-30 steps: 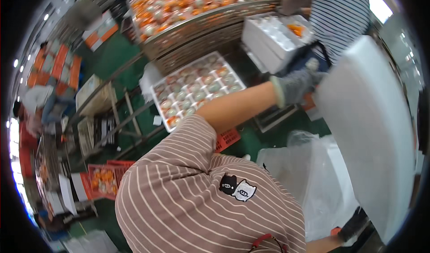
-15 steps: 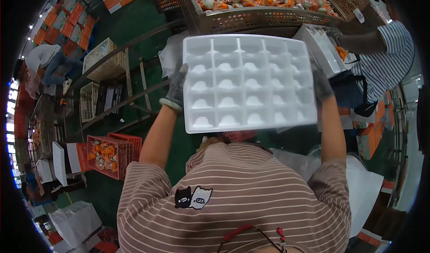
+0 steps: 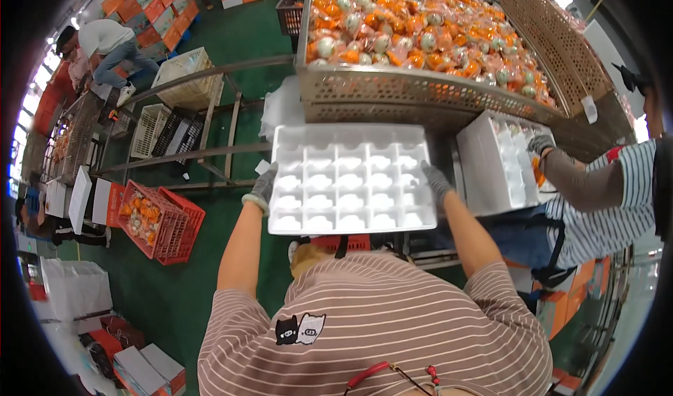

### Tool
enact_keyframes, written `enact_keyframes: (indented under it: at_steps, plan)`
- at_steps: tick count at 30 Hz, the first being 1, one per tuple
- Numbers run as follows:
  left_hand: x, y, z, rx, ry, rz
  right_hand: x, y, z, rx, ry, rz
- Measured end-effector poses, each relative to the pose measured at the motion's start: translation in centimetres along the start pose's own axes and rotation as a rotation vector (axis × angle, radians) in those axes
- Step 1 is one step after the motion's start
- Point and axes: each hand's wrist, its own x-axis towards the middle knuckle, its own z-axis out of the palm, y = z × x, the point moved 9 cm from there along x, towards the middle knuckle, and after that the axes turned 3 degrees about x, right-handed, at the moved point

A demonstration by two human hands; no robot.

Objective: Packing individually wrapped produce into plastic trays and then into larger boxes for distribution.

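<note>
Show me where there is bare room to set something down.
Green floor shows between the red crates and the brown shirt. The tray between the left hand and right hand has bare cells. Crowded: the bin, heaped with packets, and the white box, by a co-worker's hand.

- A perforated metal bin [image 3: 420, 87], heaped with film-wrapped balls [image 3: 413, 35], orange and pale green
- A co-worker in a striped top [image 3: 603, 220] at the right, beside a white foam box [image 3: 484, 171]
- Metal rails [image 3: 193, 155] running left of the bin
- A large beige crate [image 3: 205, 89] behind the rails, a black crate [image 3: 181, 135] near it
- Two red crates [image 3: 170, 220] side by side, one holding more wrapped balls
- A person in a white top [image 3: 106, 45], bent over at the upper left
- Stacked orange-and-white cartons [image 3: 153, 10] beyond
- Green floor [image 3: 221, 21]
</note>
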Motion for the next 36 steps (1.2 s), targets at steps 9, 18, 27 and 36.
enact_keyframes:
  at_steps: [9, 18, 27, 36]
  plan:
    - [3.1, -1.2, -3.3, -0.068, -0.02, -0.079, 8.3, 3.5, 0.6, -0.281, 0.085, -0.126]
    - [2.1, -0.4, -1.4, 0.031, 0.087, -0.055, 6.9, 2.2, -0.7, -0.28, 0.181, -0.17]
    - [4.6, 0.8, -6.8, -0.081, 0.115, 0.053, 2.6, -3.2, 0.0, -0.705, -0.326, -0.063]
    - [-1.9, 26.6, 30.4, 0.651, -0.108, 1.112, 4.1, -34.4, -9.5, -0.16, -0.338, -0.542]
